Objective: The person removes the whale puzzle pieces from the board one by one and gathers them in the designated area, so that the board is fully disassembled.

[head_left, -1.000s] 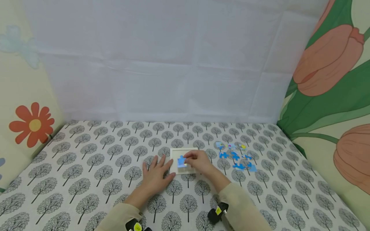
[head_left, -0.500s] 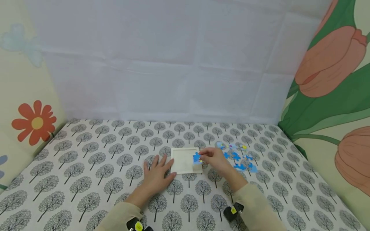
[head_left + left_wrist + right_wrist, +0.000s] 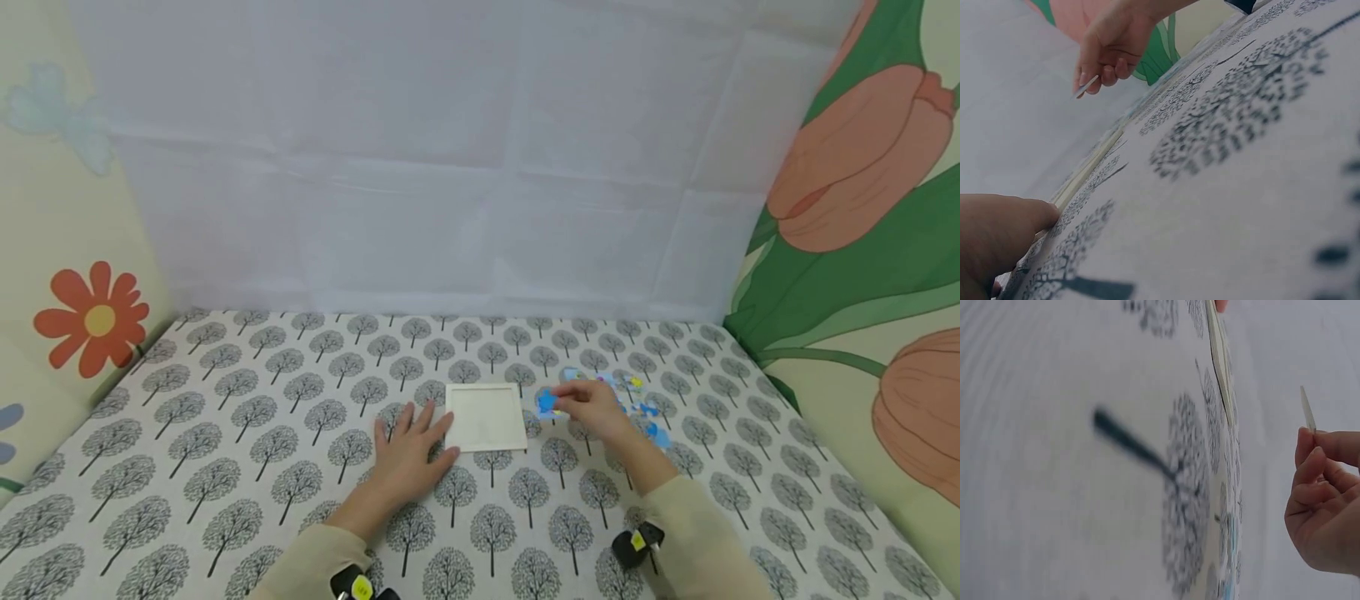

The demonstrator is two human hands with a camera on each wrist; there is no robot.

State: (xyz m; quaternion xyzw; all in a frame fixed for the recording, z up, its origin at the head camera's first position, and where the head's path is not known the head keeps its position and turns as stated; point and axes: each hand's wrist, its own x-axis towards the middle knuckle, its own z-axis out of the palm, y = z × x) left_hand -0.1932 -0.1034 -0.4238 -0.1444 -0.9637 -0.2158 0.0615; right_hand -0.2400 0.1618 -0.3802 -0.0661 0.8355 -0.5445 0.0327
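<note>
My right hand pinches a blue jigsaw puzzle piece between thumb and fingertips, just right of a square white puzzle frame. In the right wrist view the puzzle piece appears edge-on, raised off the tablecloth. My left hand lies with fingers spread, its fingertips and thumb at the frame's left edge. The frame's recess shows a plain pale bottom. In the left wrist view only the thumb side of my left hand is seen, beside the frame's rim.
Several loose blue puzzle pieces lie on the right of the table, some hidden by my right hand. A tree-print tablecloth covers the table. A white sheet hangs behind, between walls with painted flowers.
My right hand has moved to the right with the puzzle piece, from above the frame to beside the loose pieces. The left hand has kept its place at the frame.
</note>
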